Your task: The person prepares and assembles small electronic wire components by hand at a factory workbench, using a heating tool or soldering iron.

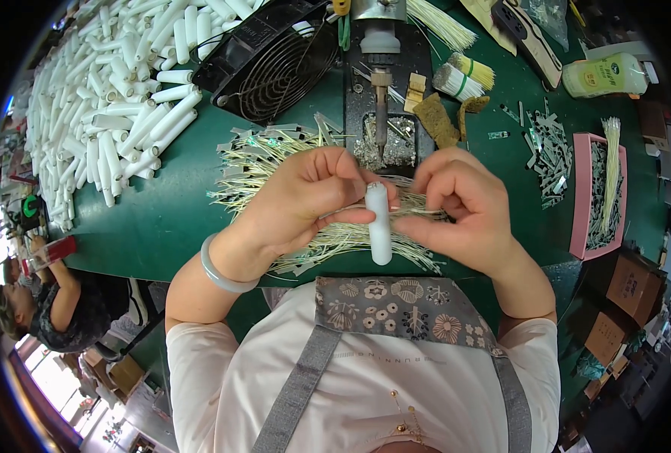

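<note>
Steady the white tube (379,230), seemingly pinched by left fingers (354,217); guide with right fingers (440,178) curled beside, cannot tell whether gripping.

On the table (177,208), wires (246,167) lie between the tubes (173,130) leftward and the box (578,219) rightward.

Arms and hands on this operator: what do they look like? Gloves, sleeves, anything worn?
Both the left hand and right hand are bare, no gloves. Left wrist wears a smooth, pale, rounded bangle; nothing shows on the right wrist. Short white fabric sleeves leave both forearms uncovered. No cables or markings visible on either arm.
</note>
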`<state>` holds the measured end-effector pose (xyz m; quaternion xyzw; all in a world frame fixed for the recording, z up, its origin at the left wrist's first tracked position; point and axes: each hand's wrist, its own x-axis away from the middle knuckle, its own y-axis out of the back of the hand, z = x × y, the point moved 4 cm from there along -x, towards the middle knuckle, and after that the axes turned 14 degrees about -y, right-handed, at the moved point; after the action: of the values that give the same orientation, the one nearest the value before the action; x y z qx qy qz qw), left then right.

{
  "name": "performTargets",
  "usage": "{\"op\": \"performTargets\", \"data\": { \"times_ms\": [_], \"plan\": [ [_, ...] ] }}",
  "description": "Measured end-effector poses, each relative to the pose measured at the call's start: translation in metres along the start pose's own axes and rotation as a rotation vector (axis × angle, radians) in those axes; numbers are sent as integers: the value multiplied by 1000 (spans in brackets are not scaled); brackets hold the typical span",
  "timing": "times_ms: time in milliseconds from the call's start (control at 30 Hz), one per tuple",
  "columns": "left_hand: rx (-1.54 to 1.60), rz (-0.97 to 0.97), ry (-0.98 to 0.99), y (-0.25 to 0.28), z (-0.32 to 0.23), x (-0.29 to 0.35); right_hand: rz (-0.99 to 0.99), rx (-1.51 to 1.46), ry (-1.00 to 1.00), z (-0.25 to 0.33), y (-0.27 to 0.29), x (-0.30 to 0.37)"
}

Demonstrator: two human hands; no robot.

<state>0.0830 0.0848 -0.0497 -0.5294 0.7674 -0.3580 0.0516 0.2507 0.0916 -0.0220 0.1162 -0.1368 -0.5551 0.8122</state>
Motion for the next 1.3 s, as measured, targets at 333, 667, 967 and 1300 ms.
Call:
{"op": "performTargets", "data": {
  "times_ms": [333,667,967,1300],
  "plan": [
    [-160,-70,-316,-18,-7,32,19,124,295,8,-27,33],
    [-206,185,-65,-12,-9,45,-252,752,777,24,-30,57],
    [-841,330,-460,-20,-16,44,-248,739,750,20,-33,55],
    [-1156,403,-734,-28,-20,44,-188,751,731,19,-35,53]
  ]
}}
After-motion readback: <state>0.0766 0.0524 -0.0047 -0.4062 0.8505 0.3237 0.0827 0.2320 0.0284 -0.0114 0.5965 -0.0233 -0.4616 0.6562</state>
